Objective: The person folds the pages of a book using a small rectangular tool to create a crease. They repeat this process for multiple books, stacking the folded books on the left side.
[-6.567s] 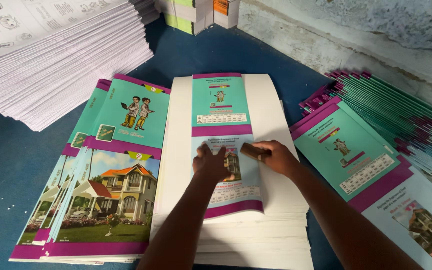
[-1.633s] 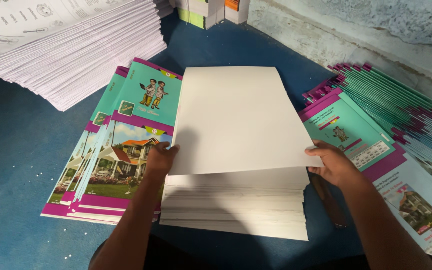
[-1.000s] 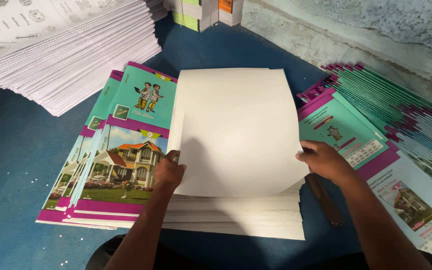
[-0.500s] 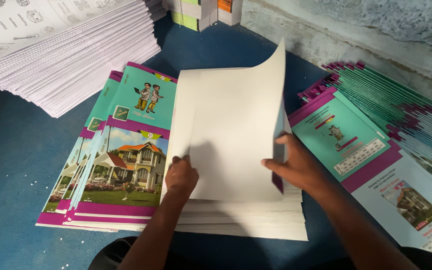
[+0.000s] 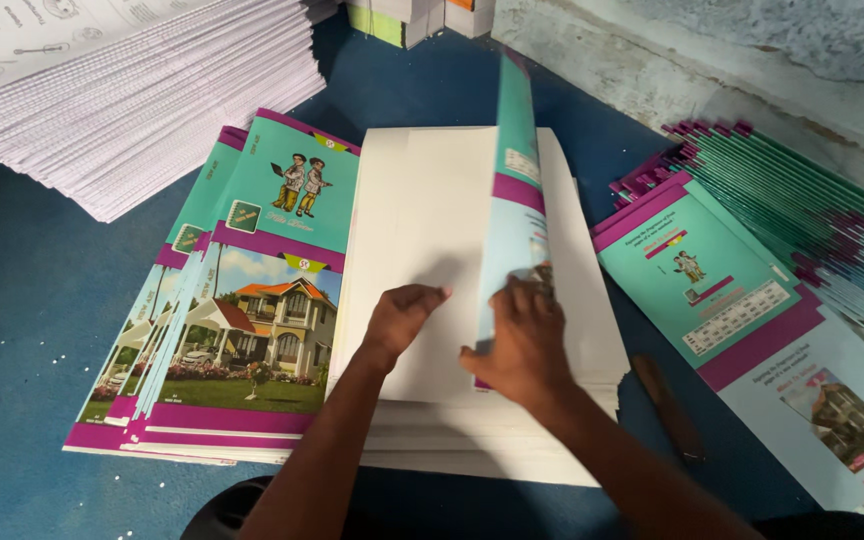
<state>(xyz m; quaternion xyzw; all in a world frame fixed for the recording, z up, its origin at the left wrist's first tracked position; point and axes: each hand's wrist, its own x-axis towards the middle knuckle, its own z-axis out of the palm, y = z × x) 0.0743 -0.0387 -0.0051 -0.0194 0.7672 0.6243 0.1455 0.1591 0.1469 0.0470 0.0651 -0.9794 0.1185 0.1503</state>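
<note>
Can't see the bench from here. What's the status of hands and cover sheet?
Left hand flat on white stack. Right hand folding printed cover sheet upright. Nothing in the way.

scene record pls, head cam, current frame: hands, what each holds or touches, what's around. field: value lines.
left hand: flat on the white sheet stack, pressing it down
right hand: holds the folded cover sheet upright on its edge over the stack
cover sheet: teal and magenta print, white inner side
left of stack: fanned printed covers with a house picture
right of stack: more printed covers, fanned
far left: tall pile of printed white pages
surface: blue floor
by right forearm: dark stick-like tool
</note>
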